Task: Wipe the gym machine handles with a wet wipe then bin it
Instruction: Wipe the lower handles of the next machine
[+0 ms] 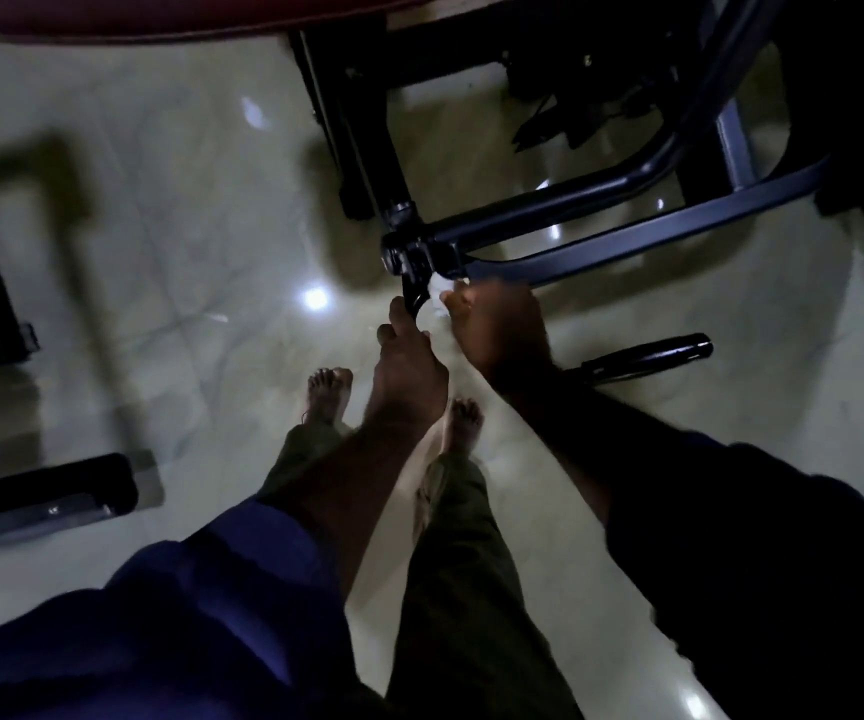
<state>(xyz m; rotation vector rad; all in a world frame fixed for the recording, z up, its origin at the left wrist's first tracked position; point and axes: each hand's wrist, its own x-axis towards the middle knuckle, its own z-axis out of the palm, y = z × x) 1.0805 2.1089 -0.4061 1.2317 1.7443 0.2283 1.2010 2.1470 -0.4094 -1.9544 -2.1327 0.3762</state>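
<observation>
Your left hand (409,371) holds the black handle (414,299), your right hand (497,330) pinches the wet wipe (443,289) on it; no binning yet.

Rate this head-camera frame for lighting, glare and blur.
Head view: dim overall; bright glare spots on the glossy floor; soft, broad machine shadows fall across it at left; motion blur smears the right hand and its wet wipe, less so the left hand holding the black handle.
</observation>
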